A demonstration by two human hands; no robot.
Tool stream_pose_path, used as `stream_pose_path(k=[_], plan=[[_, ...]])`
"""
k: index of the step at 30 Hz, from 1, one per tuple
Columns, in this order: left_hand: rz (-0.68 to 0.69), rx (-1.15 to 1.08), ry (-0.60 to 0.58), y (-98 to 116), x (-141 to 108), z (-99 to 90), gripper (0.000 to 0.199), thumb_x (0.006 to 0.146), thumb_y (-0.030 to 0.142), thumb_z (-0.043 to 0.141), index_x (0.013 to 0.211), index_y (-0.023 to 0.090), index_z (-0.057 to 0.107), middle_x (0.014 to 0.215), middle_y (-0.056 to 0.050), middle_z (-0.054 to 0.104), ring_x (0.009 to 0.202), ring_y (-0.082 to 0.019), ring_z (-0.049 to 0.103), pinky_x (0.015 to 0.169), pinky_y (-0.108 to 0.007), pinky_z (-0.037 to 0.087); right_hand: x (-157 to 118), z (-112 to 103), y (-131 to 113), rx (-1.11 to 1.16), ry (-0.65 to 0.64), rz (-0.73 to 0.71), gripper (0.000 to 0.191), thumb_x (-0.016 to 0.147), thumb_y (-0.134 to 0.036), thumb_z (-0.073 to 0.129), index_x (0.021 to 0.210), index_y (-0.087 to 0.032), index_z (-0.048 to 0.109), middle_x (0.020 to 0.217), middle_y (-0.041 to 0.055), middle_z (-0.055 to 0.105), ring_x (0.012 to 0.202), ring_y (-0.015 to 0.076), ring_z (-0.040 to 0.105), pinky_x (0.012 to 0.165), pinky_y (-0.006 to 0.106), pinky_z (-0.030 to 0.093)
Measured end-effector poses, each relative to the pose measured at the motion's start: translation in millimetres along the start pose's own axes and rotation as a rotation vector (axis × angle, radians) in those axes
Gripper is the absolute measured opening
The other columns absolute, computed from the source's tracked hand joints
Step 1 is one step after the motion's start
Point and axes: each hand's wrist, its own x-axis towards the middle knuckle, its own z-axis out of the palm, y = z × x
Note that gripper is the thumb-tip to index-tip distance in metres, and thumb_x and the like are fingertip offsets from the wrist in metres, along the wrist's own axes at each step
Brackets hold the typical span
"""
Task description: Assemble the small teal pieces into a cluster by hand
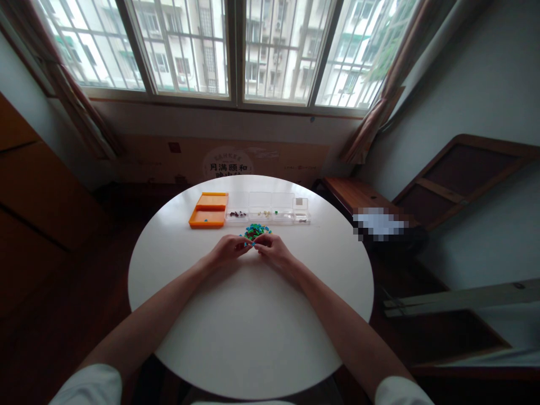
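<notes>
My left hand [229,248] and my right hand [273,248] meet at the fingertips over the white table. Both pinch a tiny blue piece [253,244], which looks like a small building brick; its exact shape is too small to make out. Just beyond the fingers lies a heap of small green, blue and dark red pieces [256,229], partly hidden by my hands. Behind the heap, clear plastic boxes [291,216] with raised lids hold sorted bits: dark brown ones [238,214], cream ones [265,214] and a green one [276,212].
An orange case [206,225] lies open at the left of the clear boxes, with one small blue piece in it. All this rests on a round white table [248,326]. A wooden bench [358,194] stands to the right, and a printed cardboard panel [291,154] leans below the window.
</notes>
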Motion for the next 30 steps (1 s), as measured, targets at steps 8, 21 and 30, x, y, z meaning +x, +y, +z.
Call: stream_pose_path(k=[8, 21, 30], plan=[[0.001, -0.006, -0.004, -0.3, -0.2, 0.2, 0.027, 0.082, 0.034, 0.053, 0.087, 0.014, 0.070, 0.049, 0.004, 0.048, 0.045, -0.005, 0.039, 0.046, -0.014, 0.029, -0.1, -0.4, 0.4, -0.016, -0.011, -0.006, 0.025, 0.070, -0.035, 0.064, 0.082, -0.013, 0.063, 0.063, 0.0001, 0.060, 0.052, 0.0101, 0.054, 0.049, 0.022, 0.044], [0.003, 0.019, -0.013, -0.5, 0.3, 0.0, 0.028, 0.083, 0.035, 0.052, 0.088, 0.014, 0.070, 0.049, 0.004, 0.047, 0.045, -0.004, 0.037, 0.046, -0.015, 0.028, -0.6, 0.4, -0.2, -0.031, -0.003, -0.007, 0.022, 0.071, -0.031, 0.062, 0.082, -0.012, 0.063, 0.063, 0.0009, 0.059, 0.052, 0.0102, 0.054, 0.049, 0.022, 0.043], [0.001, 0.027, -0.022, 0.5, -0.1, -0.6, 0.026, 0.082, 0.032, 0.052, 0.088, 0.014, 0.070, 0.049, 0.004, 0.046, 0.045, -0.004, 0.037, 0.047, -0.015, 0.028, 0.3, -0.4, 2.1, -0.045, -0.009, -0.012, 0.022, 0.072, -0.033, 0.061, 0.081, -0.013, 0.062, 0.062, 0.0006, 0.059, 0.052, 0.0102, 0.054, 0.049, 0.021, 0.042]])
